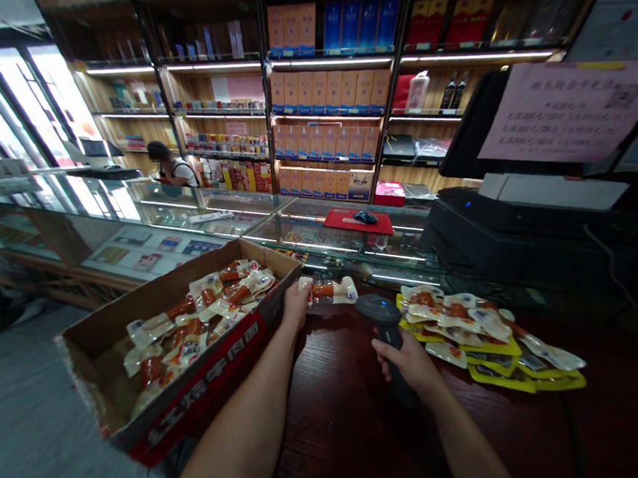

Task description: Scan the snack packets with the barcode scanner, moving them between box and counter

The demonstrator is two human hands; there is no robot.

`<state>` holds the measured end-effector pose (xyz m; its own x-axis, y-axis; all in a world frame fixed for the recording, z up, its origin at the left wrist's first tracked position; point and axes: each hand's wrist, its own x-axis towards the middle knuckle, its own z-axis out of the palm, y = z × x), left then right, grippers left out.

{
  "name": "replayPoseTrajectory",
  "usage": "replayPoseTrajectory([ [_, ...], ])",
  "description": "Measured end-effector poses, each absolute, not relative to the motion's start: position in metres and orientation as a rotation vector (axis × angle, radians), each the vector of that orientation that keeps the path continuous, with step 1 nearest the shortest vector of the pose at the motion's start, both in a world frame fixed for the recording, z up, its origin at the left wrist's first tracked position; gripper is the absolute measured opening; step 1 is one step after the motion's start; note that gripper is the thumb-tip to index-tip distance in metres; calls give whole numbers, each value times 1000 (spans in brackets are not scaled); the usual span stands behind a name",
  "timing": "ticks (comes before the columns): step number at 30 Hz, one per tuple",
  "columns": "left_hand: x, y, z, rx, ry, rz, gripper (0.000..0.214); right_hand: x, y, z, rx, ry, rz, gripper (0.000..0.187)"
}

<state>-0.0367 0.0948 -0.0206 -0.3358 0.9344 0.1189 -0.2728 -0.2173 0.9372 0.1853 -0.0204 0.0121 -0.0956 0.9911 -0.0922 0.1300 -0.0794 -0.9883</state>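
Observation:
My left hand (295, 304) is closed on one end of a small snack packet (331, 290), holding it up over the dark wooden counter (353, 418). My right hand (409, 361) grips the handle of a black barcode scanner (382, 318), whose head points toward the packet. To the left, an open cardboard box (113, 341) with a red front holds several similar packets (194, 328). A pile of scanned-looking packets (478, 330), white and yellow, lies on the counter to the right of the scanner.
A black cash register with a screen (513, 203) stands at the right. Glass display counters (214, 224) run behind, with a red mouse pad and mouse (358, 220). Shelves of boxed goods (320, 93) fill the back wall. A person (169, 166) sits far left.

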Motion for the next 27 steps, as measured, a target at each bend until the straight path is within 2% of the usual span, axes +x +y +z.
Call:
replayPoseTrajectory([
  [15,-36,95,-21,922,1147,1715,40,186,-19,8,-1276,-1357,1302,43],
  [27,-14,81,-19,846,958,1593,51,186,-23,20,-1203,-1310,1275,34],
])
